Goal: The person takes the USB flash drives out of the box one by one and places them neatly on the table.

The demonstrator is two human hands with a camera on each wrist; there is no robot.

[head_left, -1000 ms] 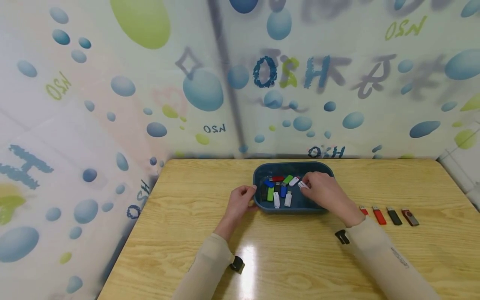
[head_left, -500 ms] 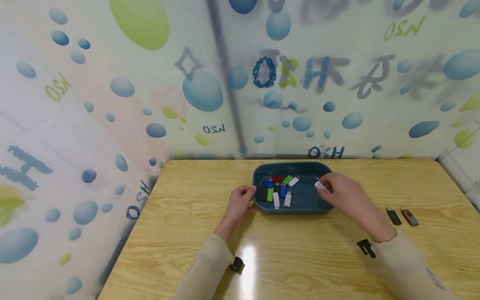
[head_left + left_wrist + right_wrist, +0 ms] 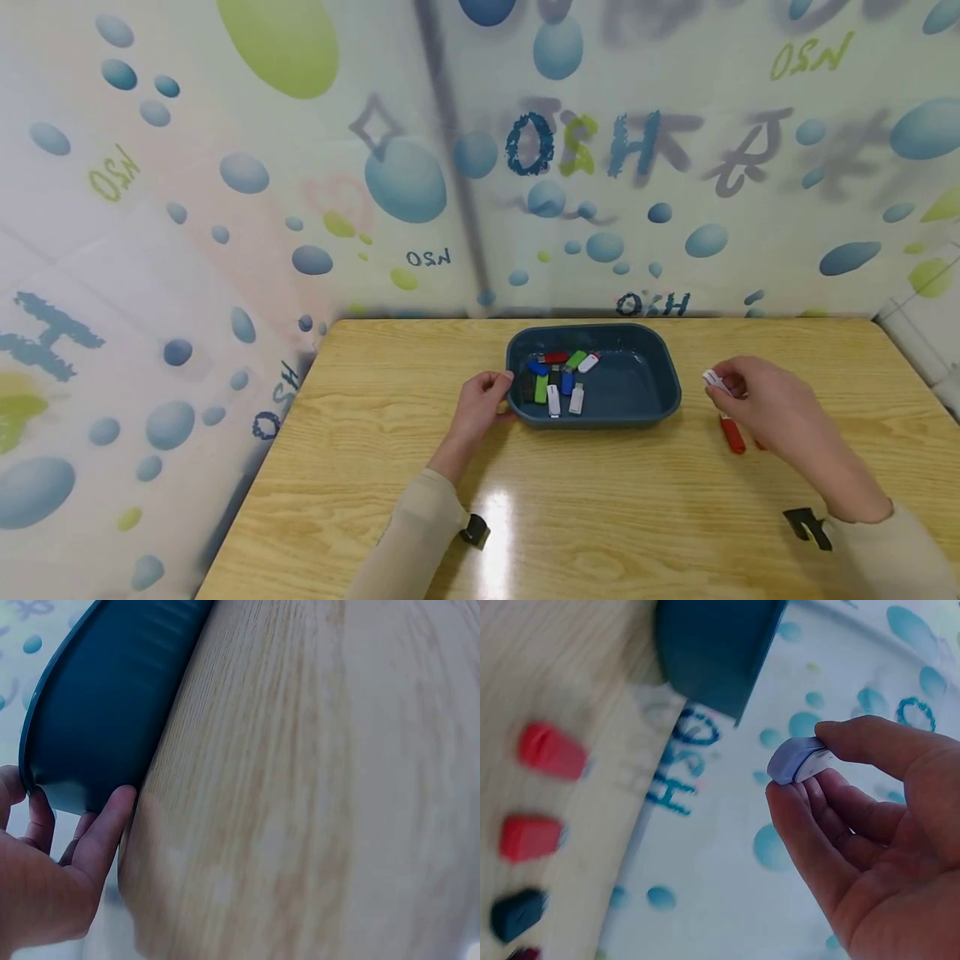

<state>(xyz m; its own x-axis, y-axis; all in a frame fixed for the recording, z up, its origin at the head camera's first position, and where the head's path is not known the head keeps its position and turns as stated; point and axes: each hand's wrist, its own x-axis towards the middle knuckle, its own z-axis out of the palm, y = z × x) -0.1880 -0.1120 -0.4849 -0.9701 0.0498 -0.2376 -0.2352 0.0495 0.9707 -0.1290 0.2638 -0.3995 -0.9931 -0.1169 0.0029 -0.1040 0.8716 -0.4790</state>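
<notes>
A white USB stick [image 3: 799, 759] is pinched between the thumb and index finger of my right hand [image 3: 780, 417], held above the table to the right of the blue plastic tray [image 3: 637, 421]. My left hand [image 3: 480, 406] grips the tray's left end, thumb at the rim and other fingers against the outer wall, as the left wrist view shows. Inside the tray, toward its left half, lie several USB sticks, among them a green one [image 3: 541, 389], a blue one [image 3: 567, 382] and a white one [image 3: 553, 400].
Beneath my right hand on the wooden table [image 3: 360, 433] lies a row of USB sticks: a red one [image 3: 732, 435], another red one [image 3: 531, 838], a black one [image 3: 517, 913] and a dark red one at the view's edge. A patterned wall [image 3: 645, 242] stands behind the table.
My right hand has moved right, out of the tray and past its right end, carrying the white USB stick. The left hand has stayed at the tray's left end.
</notes>
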